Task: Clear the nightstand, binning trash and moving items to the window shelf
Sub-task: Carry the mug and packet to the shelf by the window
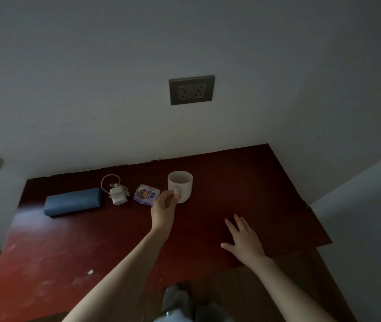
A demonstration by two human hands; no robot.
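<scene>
A white mug point(183, 183) stands upright on the dark red nightstand point(242, 182), near the wall. My left hand point(164, 209) reaches to it, fingers closed around its handle. Left of the mug lies a crumpled purple snack wrapper point(144, 194), then a white charger with a coiled cable point(117, 192), then a blue oblong case point(73, 201). My right hand point(245, 240) rests flat on the tabletop to the right, fingers spread, holding nothing.
A grey double wall socket point(191, 89) sits on the white wall above the nightstand. A white wall closes off the right side. A small white scrap point(90, 272) lies on the nightstand's near left. My feet show at the bottom edge.
</scene>
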